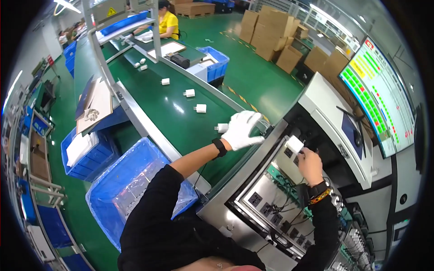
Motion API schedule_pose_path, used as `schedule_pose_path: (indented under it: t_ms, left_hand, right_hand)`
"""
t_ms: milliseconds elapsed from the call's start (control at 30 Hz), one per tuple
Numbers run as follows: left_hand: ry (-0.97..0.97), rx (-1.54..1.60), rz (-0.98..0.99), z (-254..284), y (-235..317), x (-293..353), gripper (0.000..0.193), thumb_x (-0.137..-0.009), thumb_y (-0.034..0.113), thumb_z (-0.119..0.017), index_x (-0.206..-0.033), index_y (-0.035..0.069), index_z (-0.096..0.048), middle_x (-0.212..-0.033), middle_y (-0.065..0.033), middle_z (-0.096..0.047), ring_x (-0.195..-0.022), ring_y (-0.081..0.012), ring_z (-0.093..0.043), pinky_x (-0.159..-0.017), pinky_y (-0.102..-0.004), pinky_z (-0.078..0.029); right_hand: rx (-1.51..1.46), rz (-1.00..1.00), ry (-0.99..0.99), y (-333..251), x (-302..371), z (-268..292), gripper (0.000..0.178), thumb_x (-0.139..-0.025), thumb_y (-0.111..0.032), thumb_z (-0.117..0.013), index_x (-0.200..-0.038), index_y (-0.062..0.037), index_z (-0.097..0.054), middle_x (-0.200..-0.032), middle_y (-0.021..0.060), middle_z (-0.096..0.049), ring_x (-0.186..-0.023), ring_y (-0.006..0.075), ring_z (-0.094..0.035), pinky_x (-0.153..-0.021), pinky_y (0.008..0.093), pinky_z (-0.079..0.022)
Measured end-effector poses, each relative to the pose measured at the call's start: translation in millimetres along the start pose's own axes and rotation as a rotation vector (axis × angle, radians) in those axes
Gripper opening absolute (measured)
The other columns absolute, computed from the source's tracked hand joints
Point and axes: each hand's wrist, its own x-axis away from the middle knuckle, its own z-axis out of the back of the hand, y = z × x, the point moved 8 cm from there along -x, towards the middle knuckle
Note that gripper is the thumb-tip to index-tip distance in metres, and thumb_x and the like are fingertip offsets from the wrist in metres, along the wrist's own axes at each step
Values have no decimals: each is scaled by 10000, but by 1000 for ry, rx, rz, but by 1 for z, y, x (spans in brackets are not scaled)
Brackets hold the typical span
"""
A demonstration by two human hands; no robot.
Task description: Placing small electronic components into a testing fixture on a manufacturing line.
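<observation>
My left hand [242, 131], in a white glove, hovers at the near end of the green conveyor belt [176, 128] with its fingers spread and nothing visible in it. Just left of its fingers lies a white plug-in charger [221, 128]; several more, such as one charger [200, 108] and another charger [189, 93], are spaced out up the belt. My bare right hand [310, 167] grips a white charger [294, 144] between thumb and fingers. It is above the upper end of a metal test panel [266, 192] with black sockets and dark cables.
A blue bin lined with clear plastic [142, 180] stands left of the belt, beside another blue bin [86, 151]. At right are a white cabinet [334, 117] and a lit monitor [377, 97]. A person in yellow [169, 25] sits by the belt's far part.
</observation>
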Motion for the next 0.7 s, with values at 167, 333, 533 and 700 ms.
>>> schedule_pose_path:
  t_ms: [167,333,533,700]
  left_hand:
    - [-404,201,-315,-14,128,-2,391,-722,337,-636,-977,53,-553,-1038,-149,-561,-935,-295,-560,-766,-403,-452]
    - [-585,187,-380,-24,157,25,321,-667,264,-634,-891,38,-594,-829,-114,-623,-720,-275,-619,-608,-377,-484]
    - [-809,155,-490,-9,160,47,153,-692,224,-613,-634,84,-636,-645,-124,-619,-650,-299,-628,-552,-394,-491]
    - [-1043,-173,-187,-15,10,62,399,-784,422,-530,-680,53,-641,-680,-140,-619,-646,-325,-609,-595,-424,-483]
  right_hand:
    - [-226,122,22,-52,37,-9,145,-789,-128,-569,-793,17,-564,-720,207,-585,-681,403,-562,-594,470,-440]
    - [-315,156,-282,-52,74,-24,138,-798,-129,-559,-828,6,-569,-722,205,-589,-693,394,-568,-605,451,-451]
    - [-294,217,-582,-69,94,-25,146,-795,-117,-568,-855,16,-568,-699,204,-584,-668,377,-572,-585,411,-448]
    - [-456,-238,-183,25,98,31,92,-804,-74,-555,-798,16,-538,-605,178,-525,-578,370,-518,-531,370,-406]
